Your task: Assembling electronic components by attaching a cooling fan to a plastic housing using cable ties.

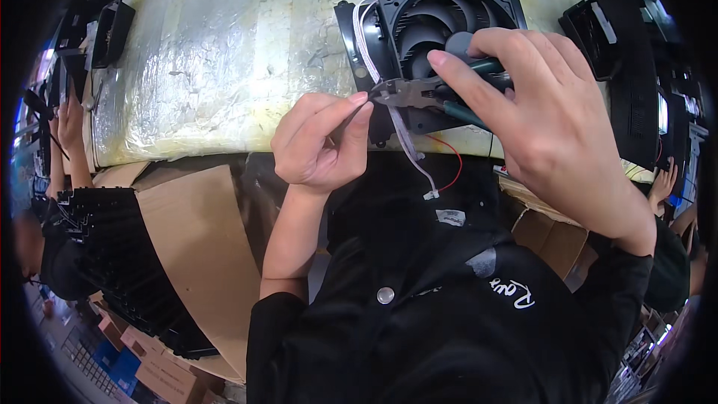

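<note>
Head view, right hand (550,116) holding pliers (408,94), black fan (458,43)

Square plastic-framed fan (390,11) on the flat film-wrapped surface (209,52). Thin bundled wire cable (362,37) along fan's left side, running out in front to small plastic connector (431,195). Metal-headed pliers (404,94) above fan's near side, in right grip (546,105). Left grip (321,138) front-left of fan. Rectangular plastic bin (122,34) well left, second bin (604,22) right. Flat cardboard panel (194,232) front-left, beyond surface edge.
</note>
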A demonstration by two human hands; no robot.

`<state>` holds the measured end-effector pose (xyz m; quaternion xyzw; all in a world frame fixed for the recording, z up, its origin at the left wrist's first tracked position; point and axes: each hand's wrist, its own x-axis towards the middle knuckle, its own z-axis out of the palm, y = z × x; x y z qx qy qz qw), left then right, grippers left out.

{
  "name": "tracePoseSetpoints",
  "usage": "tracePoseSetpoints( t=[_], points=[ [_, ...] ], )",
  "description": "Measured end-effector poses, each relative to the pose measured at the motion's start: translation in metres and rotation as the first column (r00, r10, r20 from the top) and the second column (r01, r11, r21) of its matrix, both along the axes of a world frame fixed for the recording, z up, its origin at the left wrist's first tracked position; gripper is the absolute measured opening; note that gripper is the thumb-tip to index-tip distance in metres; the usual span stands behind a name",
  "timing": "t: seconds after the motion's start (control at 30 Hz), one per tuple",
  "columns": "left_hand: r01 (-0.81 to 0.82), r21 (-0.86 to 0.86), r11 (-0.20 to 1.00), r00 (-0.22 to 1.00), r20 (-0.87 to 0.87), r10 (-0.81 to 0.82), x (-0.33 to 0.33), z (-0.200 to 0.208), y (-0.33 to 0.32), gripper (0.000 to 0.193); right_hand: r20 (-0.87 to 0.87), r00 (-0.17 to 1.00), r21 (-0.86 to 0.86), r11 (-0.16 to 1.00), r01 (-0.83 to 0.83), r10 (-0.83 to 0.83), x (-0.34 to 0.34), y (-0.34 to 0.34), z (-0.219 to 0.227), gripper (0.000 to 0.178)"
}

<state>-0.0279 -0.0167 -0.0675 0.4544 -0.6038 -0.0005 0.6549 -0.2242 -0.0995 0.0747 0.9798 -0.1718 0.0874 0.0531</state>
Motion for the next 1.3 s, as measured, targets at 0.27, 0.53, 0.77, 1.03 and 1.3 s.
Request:
tracePoseSetpoints(
  t=[0.27,0.53,0.77,1.03,1.3],
  points=[
    [-0.005,0.017,1.0,0.998,0.056,0.004,0.003,0.002,0.003,0.021,-0.162,0.98,-0.131,0.987,0.092,-0.113,0.014,0.026,0.003,0.046],
    [0.152,0.16,0.975,0.938,-0.335,-0.091,-0.005,0.021,0.003,0.008,-0.237,0.952,-0.219,0.965,0.143,-0.195,0.013,0.044,0.0,0.049],
    [-0.516,0.138,0.845,0.776,-0.342,0.529,0.028,-0.008,0.066,0.009,0.133,0.959,0.25,0.945,0.213,-0.251,-0.022,0.026,-0.006,0.051],
    [-0.464,0.661,0.59,0.881,0.271,0.389,0.04,-0.15,0.116,0.005,0.269,0.69,0.224,0.741,0.633,-0.671,-0.128,-0.028,-0.103,0.048],
    [-0.325,0.874,0.36,0.94,0.257,0.226,0.053,-0.224,0.134,0.019,0.138,0.977,0.219,0.967,0.127,-0.16,-0.018,0.012,-0.032,0.065]
  ],
)
